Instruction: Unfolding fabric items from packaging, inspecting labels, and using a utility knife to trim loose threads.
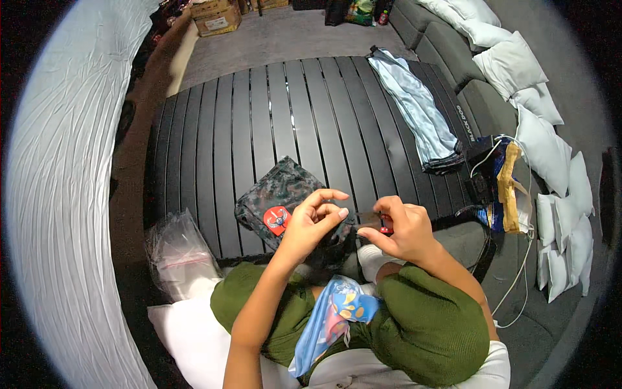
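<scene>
My right hand (405,230) is closed around a small piece, part red and part dark and thin, whose kind I cannot make out. Just to its left, my left hand (310,223) has its fingers curved with a gap between thumb and forefinger, and nothing shows in it. Under and behind that hand, a folded dark camouflage cloth item (285,176) lies on the black slatted table (223,149). A red patch (276,219) with an emblem sits on its left part. My left wrist hides some of the cloth.
A light blue folded cloth (414,107) lies at the table's right side. A clear plastic bag (184,259) is at the near left. A blue-and-tan bag (512,188) with a white cord stands right. White pillows (515,65) line the grey sofa (444,55). A blue printed wrapper (334,318) rests on my lap.
</scene>
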`<state>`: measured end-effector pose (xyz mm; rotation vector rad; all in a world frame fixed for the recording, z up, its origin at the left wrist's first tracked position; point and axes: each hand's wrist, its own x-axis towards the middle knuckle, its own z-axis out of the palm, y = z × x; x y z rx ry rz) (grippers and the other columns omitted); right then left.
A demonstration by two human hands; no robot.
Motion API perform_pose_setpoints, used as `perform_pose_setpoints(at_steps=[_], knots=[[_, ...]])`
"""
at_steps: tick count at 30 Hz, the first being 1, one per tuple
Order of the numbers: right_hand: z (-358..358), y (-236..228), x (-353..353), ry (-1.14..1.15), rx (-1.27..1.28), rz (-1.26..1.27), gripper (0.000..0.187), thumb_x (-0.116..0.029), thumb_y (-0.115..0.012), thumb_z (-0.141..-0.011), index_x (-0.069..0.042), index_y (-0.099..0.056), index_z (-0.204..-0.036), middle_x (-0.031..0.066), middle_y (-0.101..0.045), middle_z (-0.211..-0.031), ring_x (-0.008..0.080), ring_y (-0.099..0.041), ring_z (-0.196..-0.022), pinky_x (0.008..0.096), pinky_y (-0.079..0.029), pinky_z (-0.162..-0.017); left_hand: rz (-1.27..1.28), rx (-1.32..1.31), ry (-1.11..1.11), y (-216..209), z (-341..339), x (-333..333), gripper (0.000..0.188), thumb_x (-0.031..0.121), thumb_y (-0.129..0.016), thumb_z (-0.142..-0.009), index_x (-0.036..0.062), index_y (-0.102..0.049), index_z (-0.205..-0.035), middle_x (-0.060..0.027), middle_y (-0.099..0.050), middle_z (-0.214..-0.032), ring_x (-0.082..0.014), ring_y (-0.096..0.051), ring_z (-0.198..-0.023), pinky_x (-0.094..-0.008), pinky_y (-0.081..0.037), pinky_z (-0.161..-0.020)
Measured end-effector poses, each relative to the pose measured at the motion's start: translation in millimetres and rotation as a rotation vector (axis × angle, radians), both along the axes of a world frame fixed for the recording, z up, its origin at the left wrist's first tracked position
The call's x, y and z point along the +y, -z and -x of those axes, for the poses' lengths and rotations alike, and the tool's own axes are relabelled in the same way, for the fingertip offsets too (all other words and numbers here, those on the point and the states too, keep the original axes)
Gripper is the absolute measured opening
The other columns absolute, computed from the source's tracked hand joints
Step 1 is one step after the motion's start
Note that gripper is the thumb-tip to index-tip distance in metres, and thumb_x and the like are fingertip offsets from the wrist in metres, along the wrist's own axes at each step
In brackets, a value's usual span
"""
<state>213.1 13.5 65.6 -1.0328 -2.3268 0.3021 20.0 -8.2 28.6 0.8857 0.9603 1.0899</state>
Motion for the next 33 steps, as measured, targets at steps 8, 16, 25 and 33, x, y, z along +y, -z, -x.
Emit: perform_pose_setpoints(at_steps=[8, 16, 25, 33], knots=[[2.2, 3.5, 0.4, -0.055, -0.010, -0.075, 0.042, -0.043, -0.067, -0.071, -0.007, -0.049, -0.079, 0.0012, -0.049, -0.051, 0.0185, -0.052, -0.040, 0.0285, -0.041, -0.040, -0.001, -0.025, 0.019, -3.3, -1.0, -0.5, 0.026, 0.006, -0.059, -0.082, 0.0044, -0.051, -0.106, 0.0067, -0.054, -0.071, 0.0017, -0.043, -0.064, -0.0142, -0.033, -0.057], [3.1, 3.5, 0.3, -0.070, -0.080, -0.137, 0.040, -0.044, -0.066, -0.071, -0.008, -0.049, -0.070, 0.0008, -0.045, -0.047, 0.0178, -0.051, -0.038, 0.0285, -0.040, -0.038, 0.001, -0.004, 0.021, -1.7, -0.2, -0.3, 0.025, 0.006, -0.060, -0.081, 0.0034, -0.053, -0.104, 0.0032, -0.056, -0.078, -0.0014, -0.050, -0.071, -0.0155, -0.038, -0.066], [2.6, 3.0, 0.8, -0.056, -0.145, -0.149, 0.040, -0.043, -0.066, -0.072, -0.009, -0.045, -0.068, 0.0005, -0.044, -0.046, 0.0171, -0.050, -0.038, 0.0283, -0.039, -0.039, 0.013, 0.036, 0.017, -4.5, -0.3, -0.1, 0.025, 0.007, -0.061, -0.081, 0.0034, -0.053, -0.104, 0.0038, -0.055, -0.077, -0.0010, -0.049, -0.071, -0.0151, -0.038, -0.065], [1.5, 4.1, 1.5, -0.036, -0.158, -0.138, 0.040, -0.043, -0.065, -0.072, -0.009, -0.044, -0.067, 0.0005, -0.044, -0.045, 0.0169, -0.050, -0.037, 0.0279, -0.039, -0.038, 0.001, 0.040, 0.017, -0.4, -0.7, 1.1, 0.024, 0.008, -0.060, -0.082, 0.0037, -0.053, -0.104, 0.0044, -0.055, -0.077, -0.0007, -0.049, -0.071, -0.0152, -0.037, -0.065]])
